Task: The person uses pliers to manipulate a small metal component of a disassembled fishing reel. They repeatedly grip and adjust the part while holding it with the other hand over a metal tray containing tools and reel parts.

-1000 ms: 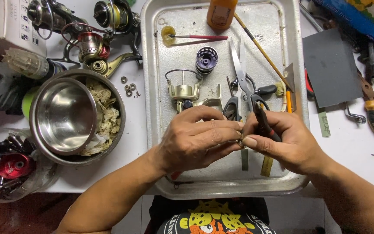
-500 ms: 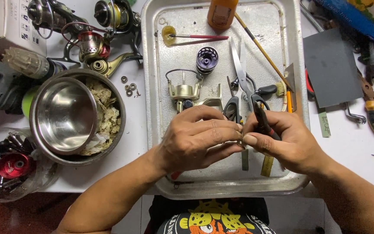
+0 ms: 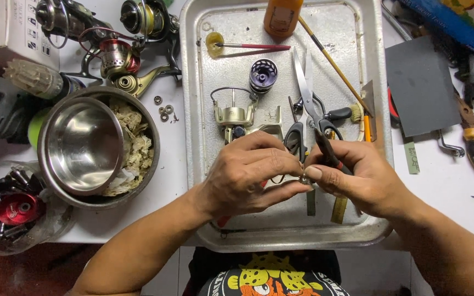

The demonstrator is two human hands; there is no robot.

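Fingers of the left hand (image 3: pixel 248 175) and right hand (image 3: pixel 357 175) meet, pinching a small metal part (image 3: pixel 305 178), largely hidden, above the near half of the metal tray (image 3: pixel 193 137). The right hand also grips a dark tool (image 3: pixel 325 149). Scissors (image 3: pixel 305 104) and a reel body (image 3: pixel 237 116) lie beyond; the white tabletop (image 3: pixel 440 181) carries the tray. Nothing has visibly shifted since the earlier frames.

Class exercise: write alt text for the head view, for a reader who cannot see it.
Two hands, left and right, pinch a small metal part together over a metal tray holding a reel body, scissors and brushes. A steel bowl sits left.
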